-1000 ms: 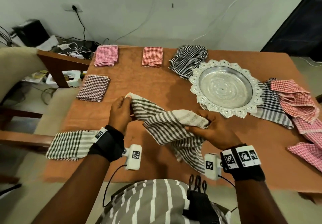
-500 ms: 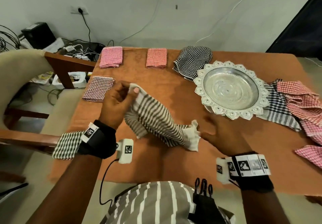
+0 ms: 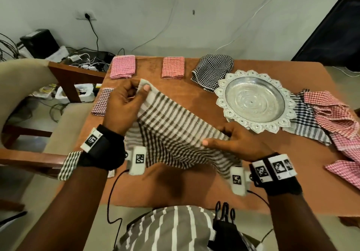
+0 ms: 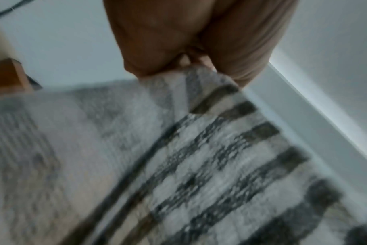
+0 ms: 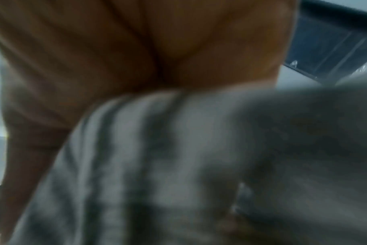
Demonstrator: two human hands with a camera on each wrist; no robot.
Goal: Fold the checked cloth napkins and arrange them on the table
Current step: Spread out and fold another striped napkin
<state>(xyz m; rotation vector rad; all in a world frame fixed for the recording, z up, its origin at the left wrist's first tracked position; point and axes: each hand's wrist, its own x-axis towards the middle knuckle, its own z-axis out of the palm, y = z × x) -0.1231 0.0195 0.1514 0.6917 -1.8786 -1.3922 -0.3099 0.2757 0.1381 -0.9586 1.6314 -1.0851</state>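
Note:
A brown-and-white striped napkin [image 3: 175, 131] is stretched in the air above the table [image 3: 175, 188], between my two hands. My left hand [image 3: 124, 104] pinches its far corner up at the left; the left wrist view shows thumb and fingers [image 4: 157, 66] closed on that corner of the napkin [image 4: 199, 149]. My right hand [image 3: 235, 143] grips the near right edge lower down, and the right wrist view shows blurred cloth [image 5: 157, 149] bunched under the palm. Folded napkins lie on the table: pink [image 3: 122, 66], red [image 3: 173, 67], dark maroon [image 3: 102, 101] and a striped one [image 3: 68, 165] at the near left edge.
A loosely bunched black-checked napkin [image 3: 212, 69] sits at the back by a silver ornate plate [image 3: 255, 102]. Unfolded black-checked [image 3: 307, 126] and red-checked napkins [image 3: 337, 118] are heaped at the right. A wooden-armed chair [image 3: 39, 110] stands left of the table.
The striped napkin was crumpled between my hands; it is now lifted and pulled out taut. My left hand has risen up and away, my right hand has taken hold of the near edge.

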